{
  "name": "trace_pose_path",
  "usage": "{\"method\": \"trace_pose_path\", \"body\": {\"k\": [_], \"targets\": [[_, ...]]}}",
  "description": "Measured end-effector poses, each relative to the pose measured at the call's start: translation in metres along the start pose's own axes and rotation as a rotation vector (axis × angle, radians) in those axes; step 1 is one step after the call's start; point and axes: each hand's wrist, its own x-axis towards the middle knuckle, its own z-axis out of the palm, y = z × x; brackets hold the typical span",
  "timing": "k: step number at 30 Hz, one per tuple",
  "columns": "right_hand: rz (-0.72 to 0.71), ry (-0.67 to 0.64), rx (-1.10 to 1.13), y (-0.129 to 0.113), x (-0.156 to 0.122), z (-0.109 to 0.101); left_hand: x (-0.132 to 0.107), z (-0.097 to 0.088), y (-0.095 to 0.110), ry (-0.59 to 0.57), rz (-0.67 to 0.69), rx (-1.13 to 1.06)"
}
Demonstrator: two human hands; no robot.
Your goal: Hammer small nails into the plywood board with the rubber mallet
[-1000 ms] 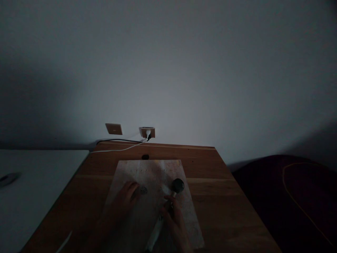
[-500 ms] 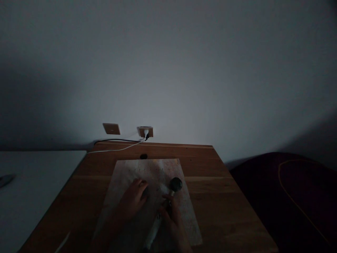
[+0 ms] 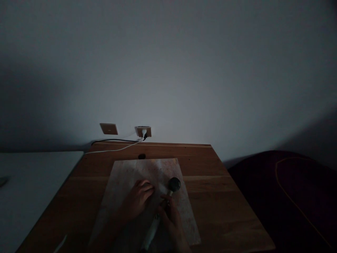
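Note:
The scene is dim. A pale mat lies on a brown wooden table. My right hand is wrapped round the light handle of a mallet with a dark round head, which rests on the mat. My left hand lies on the mat just left of the mallet head, fingers curled over a small dark object that is now hidden beneath them.
Two wall sockets sit above the table's far edge, with a white and a black cable trailing left. A small dark thing lies beyond the mat. A white surface adjoins on the left, a dark rounded object on the right.
My left hand has slid right across the mat and covered the small dark object that lay by its fingertips. The right hand still holds the mallet in about the same place.

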Motion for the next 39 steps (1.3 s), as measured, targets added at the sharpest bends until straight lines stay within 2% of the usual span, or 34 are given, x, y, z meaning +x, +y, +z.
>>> {"method": "trace_pose_path", "body": {"k": [7, 11, 16, 20, 24, 29, 35, 39], "targets": [[0.025, 0.012, 0.022, 0.011, 0.001, 0.002, -0.038, 0.0, -0.026, 0.088, -0.097, 0.123], [0.026, 0.036, -0.013, 0.015, 0.0, 0.001, -0.053, 0.001, -0.037, 0.081, -0.181, 0.139], [0.03, 0.036, -0.037, 0.013, -0.001, 0.001, -0.05, -0.001, -0.044, 0.031, -0.277, 0.047], [0.046, 0.035, -0.025, 0.011, 0.0, 0.002, -0.045, -0.01, -0.045, -0.017, -0.331, -0.01], [0.043, 0.024, -0.009, 0.009, 0.0, 0.002, -0.054, -0.017, -0.05, -0.064, -0.456, 0.001], [0.022, 0.049, -0.023, 0.008, -0.002, 0.004, -0.066, -0.013, -0.054, -0.133, -0.585, -0.04], [0.026, 0.059, -0.024, 0.006, -0.003, 0.004, -0.062, -0.013, -0.051, -0.087, -0.479, -0.25], [0.036, 0.051, -0.054, 0.005, -0.004, 0.001, -0.075, -0.029, -0.064, -0.028, -0.576, -0.164]]}}
